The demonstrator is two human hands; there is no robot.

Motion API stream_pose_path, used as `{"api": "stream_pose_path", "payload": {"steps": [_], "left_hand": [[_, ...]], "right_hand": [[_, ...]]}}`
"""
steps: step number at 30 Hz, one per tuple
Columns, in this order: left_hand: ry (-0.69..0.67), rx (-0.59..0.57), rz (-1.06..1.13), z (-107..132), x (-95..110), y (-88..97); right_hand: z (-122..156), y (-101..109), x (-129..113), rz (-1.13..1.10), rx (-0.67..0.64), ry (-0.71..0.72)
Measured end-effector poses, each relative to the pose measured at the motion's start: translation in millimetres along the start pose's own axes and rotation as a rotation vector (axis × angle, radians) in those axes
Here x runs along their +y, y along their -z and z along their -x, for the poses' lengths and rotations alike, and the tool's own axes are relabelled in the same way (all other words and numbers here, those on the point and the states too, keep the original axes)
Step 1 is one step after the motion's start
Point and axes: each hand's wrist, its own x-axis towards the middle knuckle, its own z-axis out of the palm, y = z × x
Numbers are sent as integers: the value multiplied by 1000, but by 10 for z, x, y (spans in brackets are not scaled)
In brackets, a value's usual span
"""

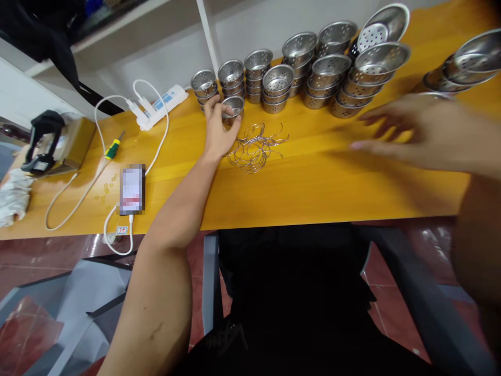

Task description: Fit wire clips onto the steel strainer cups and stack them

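Note:
My left hand (pixel 217 130) grips a small perforated steel cup (pixel 234 107) standing on the yellow table (pixel 297 183), just in front of the stacked cups. A tangle of thin wire handles (pixel 256 147) lies right beside that hand. My right hand (pixel 420 133) hovers blurred over the table's right side, fingers spread and holding nothing, near the stacks of larger perforated bowls (pixel 362 73).
Rows of stacked steel strainer cups (pixel 254 75) line the table's back edge, with more bowls (pixel 465 62) at far right. To the left lie a phone (pixel 132 189) on a white cable, a power strip (pixel 160 107), a green-yellow screwdriver (pixel 113 149) and a black device (pixel 43 141).

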Motion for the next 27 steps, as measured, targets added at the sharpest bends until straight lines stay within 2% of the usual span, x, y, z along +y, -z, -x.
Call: {"api": "stream_pose_path", "payload": {"steps": [2, 3, 5, 7, 11, 15, 19, 24, 27], "left_hand": [[-1, 6, 32, 9, 14, -12], [-7, -2, 47, 15, 13, -20], [-29, -27, 72, 25, -8, -39], [-47, -40, 93, 29, -47, -61], [-37, -25, 121, 31, -88, -97], [-46, -56, 149, 55, -19, -109], [-63, -50, 197, 63, 11, -132], [-75, -66, 192, 19, -138, -170], [-73, -88, 180, 20, -129, -146]], "right_hand": [[-289, -153, -541, -15, -88, 120], [-427, -251, -725, -17, -132, 177], [-688, -461, -950, -39, -193, 256], [-938, -653, -1060, -71, -221, 325], [-1384, -928, -1200, -67, -256, 403], [-1619, -1118, -1257, 52, -252, 382], [-1603, -1194, -1234, 93, -191, 370], [-1509, -1154, -1259, 30, -102, 297], [-1496, -1112, -1264, -20, -39, 284]]}}
